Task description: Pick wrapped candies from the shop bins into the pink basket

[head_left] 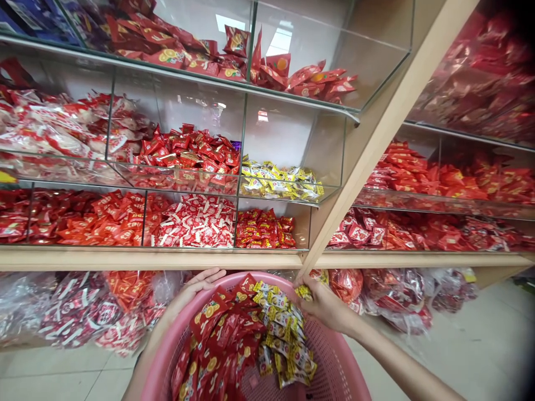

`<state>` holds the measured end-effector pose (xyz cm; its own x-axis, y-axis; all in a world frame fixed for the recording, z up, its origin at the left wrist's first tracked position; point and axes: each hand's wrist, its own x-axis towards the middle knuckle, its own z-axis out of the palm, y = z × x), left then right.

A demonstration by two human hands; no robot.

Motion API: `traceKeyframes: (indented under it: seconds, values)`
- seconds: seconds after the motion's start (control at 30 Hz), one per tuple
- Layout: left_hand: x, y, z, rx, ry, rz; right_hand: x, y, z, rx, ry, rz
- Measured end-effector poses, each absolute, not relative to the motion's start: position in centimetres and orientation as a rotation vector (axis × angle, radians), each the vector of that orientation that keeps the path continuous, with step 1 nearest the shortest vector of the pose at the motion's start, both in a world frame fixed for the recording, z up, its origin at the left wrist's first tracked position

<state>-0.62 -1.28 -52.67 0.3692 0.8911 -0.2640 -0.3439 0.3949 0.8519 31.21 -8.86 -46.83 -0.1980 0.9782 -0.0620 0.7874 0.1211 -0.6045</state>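
A pink plastic basket [346, 362] is tilted in front of me, just below the shelf edge. Red candy packets with orange-slice prints [217, 334] fill its left side. Small yellow-and-white candy packets [282, 328] lie in a heap along its right side. My left hand [200, 285] holds the basket from outside at its far left rim, fingers stretched along it, with the forearm against the wall. My right hand [320, 303] is closed at the far right rim, with yellow-and-white candy packets between thumb and fingers.
A wooden shelf unit [167, 260] with glass-walled compartments spans the view. Similar yellow packets [280, 181] sit in a middle compartment, with red candies [192, 153] beside them. Clear bags of sweets [83, 306] lie below on the tiled floor [460, 356]. A slanting wooden upright [388, 133] divides the unit.
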Motion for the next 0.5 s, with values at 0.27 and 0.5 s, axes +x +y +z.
traceKeyframes:
  seconds: [0.27, 0.5]
  values:
    - [-1.2, -0.6, -54.3, 0.811, 0.772, 0.912, 30.5, -12.2, -46.3, -1.819, -2.31, 0.402]
    - [-1.2, -0.7, -54.2, 0.804, 0.767, 0.913, 30.9, -13.0, -47.1, -1.783, -2.404, 0.48]
